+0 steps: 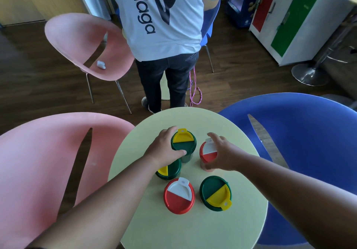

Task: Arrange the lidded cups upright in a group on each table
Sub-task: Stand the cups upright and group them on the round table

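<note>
Looks like a small café or canteen seating area. Round pale-yellow table at bottom centre, moulded shell chairs around it: pink chair lower left, blue chair lower right, another pink one upper left. Display fridge and red-green cabinet upper right. Wood-look floor.

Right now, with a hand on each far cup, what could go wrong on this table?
1. The left hand wraps the far green cup while its wrist hangs over the second green cup; sliding back could knock that one over.
2. The right hand covers the far red cup, so its grip is hard to judge; it might tip.
3. The person standing close behind the table could bump it.
</note>
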Demonstrator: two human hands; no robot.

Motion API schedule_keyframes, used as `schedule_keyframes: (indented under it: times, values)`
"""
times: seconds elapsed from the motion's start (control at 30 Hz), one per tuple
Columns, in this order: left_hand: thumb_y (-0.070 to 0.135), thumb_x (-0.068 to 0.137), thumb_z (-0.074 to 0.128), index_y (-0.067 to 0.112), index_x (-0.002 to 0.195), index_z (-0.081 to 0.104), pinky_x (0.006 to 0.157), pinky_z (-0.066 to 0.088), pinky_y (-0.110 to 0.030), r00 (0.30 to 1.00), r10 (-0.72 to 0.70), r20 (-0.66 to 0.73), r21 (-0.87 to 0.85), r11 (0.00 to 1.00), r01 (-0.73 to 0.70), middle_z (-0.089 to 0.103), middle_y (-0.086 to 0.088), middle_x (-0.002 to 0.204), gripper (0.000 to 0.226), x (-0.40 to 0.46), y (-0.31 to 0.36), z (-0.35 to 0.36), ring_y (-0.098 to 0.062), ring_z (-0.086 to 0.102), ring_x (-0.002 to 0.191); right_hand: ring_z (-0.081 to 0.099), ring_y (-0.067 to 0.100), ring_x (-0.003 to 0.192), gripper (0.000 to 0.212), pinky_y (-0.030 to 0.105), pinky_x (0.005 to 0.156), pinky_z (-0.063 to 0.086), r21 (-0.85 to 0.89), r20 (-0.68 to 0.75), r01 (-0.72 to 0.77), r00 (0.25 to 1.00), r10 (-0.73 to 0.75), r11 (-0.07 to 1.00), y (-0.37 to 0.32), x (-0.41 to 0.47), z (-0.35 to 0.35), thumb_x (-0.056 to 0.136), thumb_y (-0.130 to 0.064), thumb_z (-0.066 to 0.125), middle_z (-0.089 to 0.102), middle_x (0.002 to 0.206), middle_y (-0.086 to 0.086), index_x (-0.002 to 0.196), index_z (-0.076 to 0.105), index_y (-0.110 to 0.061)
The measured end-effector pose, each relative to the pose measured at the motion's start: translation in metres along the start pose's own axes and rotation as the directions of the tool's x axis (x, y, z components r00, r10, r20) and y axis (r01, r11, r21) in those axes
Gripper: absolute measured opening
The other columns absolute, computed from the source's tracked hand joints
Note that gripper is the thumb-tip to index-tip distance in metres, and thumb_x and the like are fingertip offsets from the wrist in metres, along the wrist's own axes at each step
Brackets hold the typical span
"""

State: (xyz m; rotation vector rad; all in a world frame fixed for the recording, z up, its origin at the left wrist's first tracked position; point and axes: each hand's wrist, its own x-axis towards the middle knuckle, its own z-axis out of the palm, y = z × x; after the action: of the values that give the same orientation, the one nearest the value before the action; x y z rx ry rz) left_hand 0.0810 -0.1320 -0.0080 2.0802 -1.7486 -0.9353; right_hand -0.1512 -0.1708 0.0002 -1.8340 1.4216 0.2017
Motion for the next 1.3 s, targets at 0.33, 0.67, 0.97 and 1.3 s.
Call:
schedule_keyframes:
  times: [0.33, 0.67, 0.97, 1.3]
  values:
    - [0.049, 0.064, 0.082, 0.045, 0.147, 0.022, 0.098, 0.047, -0.038, 0.999, 0.022, 0.047, 0.086, 0.996, -0.026, 0.038, 0.006, 0.146, 0.102, 0.013, 0.007, 0.011, -0.020, 0.046, 0.129, 0.052, 0.026, 0.119, 0.108, 0.040, 0.091, 0.057, -0.112, -0.056, 0.092, 0.994, -0.099, 0.989, -0.004, 0.004, 0.011, 0.067, -0.050, 0.086, 0.043, 0.139, 0.000, 0.150, 0.019, -0.035]
    - [0.047, 0.079, 0.073, 0.030, 0.151, 0.029, 0.104, 0.043, -0.040, 0.976, 0.178, -0.124, 0.206, 0.967, -0.150, 0.039, 0.000, 0.148, 0.086, -0.017, 0.004, 0.008, -0.022, 0.043, 0.132, 0.045, 0.028, 0.130, 0.118, 0.043, 0.098, 0.053, -0.151, -0.055, 0.076, 0.995, -0.086, 0.986, -0.004, 0.003, 0.007, 0.068, -0.060, 0.082, 0.035, 0.149, 0.002, 0.155, 0.007, -0.038]
    - [0.050, 0.079, 0.061, 0.022, 0.108, 0.066, 0.086, 0.051, -0.028, 0.928, 0.248, -0.279, 0.138, 0.966, -0.217, 0.059, 0.011, 0.104, 0.040, -0.122, -0.013, 0.040, -0.011, 0.057, 0.101, 0.039, 0.018, 0.127, 0.062, 0.033, 0.100, 0.046, -0.239, -0.210, 0.274, 0.922, -0.325, 0.932, 0.009, -0.050, 0.014, 0.087, -0.054, 0.066, 0.044, 0.140, -0.003, 0.139, 0.045, -0.026]
    - [0.069, 0.058, 0.071, 0.038, 0.127, 0.043, 0.085, 0.051, -0.034, 0.965, 0.070, -0.252, 0.217, 0.976, -0.014, 0.050, 0.011, 0.119, 0.080, -0.147, -0.003, 0.072, -0.015, 0.052, 0.108, 0.054, 0.019, 0.106, 0.094, 0.037, 0.078, 0.054, -0.399, 0.101, 0.312, 0.949, -0.297, 0.862, 0.029, -0.083, 0.038, 0.067, -0.077, 0.068, 0.047, 0.121, -0.005, 0.141, 0.028, -0.033]
